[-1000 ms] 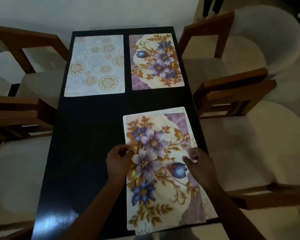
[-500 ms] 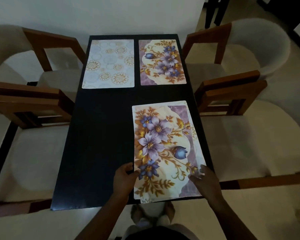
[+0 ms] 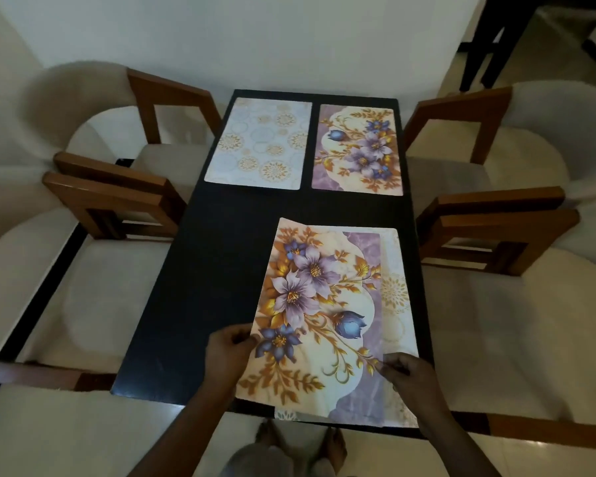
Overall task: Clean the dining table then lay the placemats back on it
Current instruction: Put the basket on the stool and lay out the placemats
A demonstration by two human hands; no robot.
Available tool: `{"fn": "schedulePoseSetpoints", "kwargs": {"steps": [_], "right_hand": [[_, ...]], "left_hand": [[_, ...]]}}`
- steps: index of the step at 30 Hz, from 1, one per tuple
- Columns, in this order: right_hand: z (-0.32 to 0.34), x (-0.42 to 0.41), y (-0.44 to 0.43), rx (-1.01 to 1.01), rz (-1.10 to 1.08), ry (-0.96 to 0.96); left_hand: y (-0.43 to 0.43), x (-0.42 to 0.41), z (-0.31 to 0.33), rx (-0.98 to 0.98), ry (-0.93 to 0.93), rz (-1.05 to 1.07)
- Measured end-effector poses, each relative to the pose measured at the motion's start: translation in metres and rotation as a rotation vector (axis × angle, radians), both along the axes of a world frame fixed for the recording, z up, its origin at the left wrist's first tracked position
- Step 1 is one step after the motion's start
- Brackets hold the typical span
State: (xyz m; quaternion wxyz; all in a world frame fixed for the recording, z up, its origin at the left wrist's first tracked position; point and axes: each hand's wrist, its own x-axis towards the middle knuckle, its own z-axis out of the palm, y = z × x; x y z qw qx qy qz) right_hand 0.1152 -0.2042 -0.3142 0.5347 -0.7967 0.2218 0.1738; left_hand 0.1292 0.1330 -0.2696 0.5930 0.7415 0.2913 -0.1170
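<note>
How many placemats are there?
4: far pale mat back left, far flowery mat back right, near flowery mat in front, and a fourth mat mostly hidden beneath it. More could hide there.

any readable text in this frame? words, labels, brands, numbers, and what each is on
None: no words, labels, brands or numbers can be read in this view.
near floral placemat: flowers and leaves only.
far floral placemat: same print, no text.
circle-pattern placemat: gold and pale rings only.
pale mat under the near one: ornament only.
table, chairs: no marks visible.
</note>
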Motion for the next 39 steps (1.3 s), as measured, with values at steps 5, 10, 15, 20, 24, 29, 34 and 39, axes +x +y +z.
{"fn": "schedulePoseSetpoints", "kwargs": {"steps": [5, 10, 15, 20, 24, 29, 34, 39], "right_hand": [[0.003, 0.031, 0.052, 0.001, 0.076, -0.044], [0.003, 0.066, 0.124, -0.01, 0.112, -0.091], [-0.01, 0.089, 0.18, -0.018, 0.113, -0.059], [-0.025, 0.097, 0.213, -0.043, 0.051, -0.018], [-0.03, 0.097, 0.223, -0.093, 0.051, -0.018], [-0.037, 0.099, 0.227, -0.149, 0.061, -0.007], [-0.038, 0.102, 0.229, -0.156, 0.056, 0.036], [-0.04, 0.103, 0.23, -0.165, 0.047, 0.057]], "left_hand": [[0.057, 0.015, 0.008, 0.052, -0.013, 0.117], [0.12, 0.041, 0.001, 0.115, -0.067, 0.233], [0.189, 0.066, -0.027, 0.176, -0.004, 0.247], [0.231, 0.086, -0.052, 0.223, 0.044, 0.159], [0.242, 0.095, -0.066, 0.245, 0.064, 0.123], [0.25, 0.098, -0.084, 0.243, 0.113, 0.127], [0.251, 0.101, -0.087, 0.258, 0.117, 0.091], [0.248, 0.098, -0.09, 0.343, 0.082, 0.061]]}}
